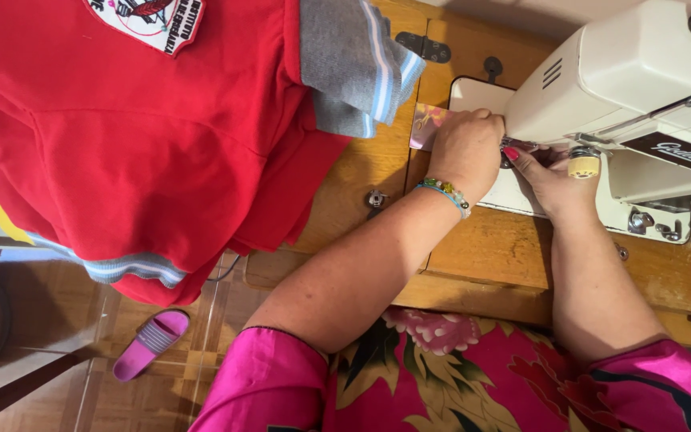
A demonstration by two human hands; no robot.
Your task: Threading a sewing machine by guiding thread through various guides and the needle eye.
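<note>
A cream sewing machine (641,72) stands on a wooden sewing table (481,256). My left hand (465,148), with a beaded bracelet at the wrist, is curled against the machine's needle end, its fingertips hidden. My right hand (549,176), with red nails, reaches under the machine's arm beside the left one; what the fingers touch is hidden. A red shirt (137,136) with grey striped cuffs and a patch lies over the table's left side, apart from both hands.
A small pink card (427,124) lies on the table left of my left hand. A pink sandal (152,342) rests on the tiled floor below the shirt. My lap is covered in pink flowered fabric (441,376).
</note>
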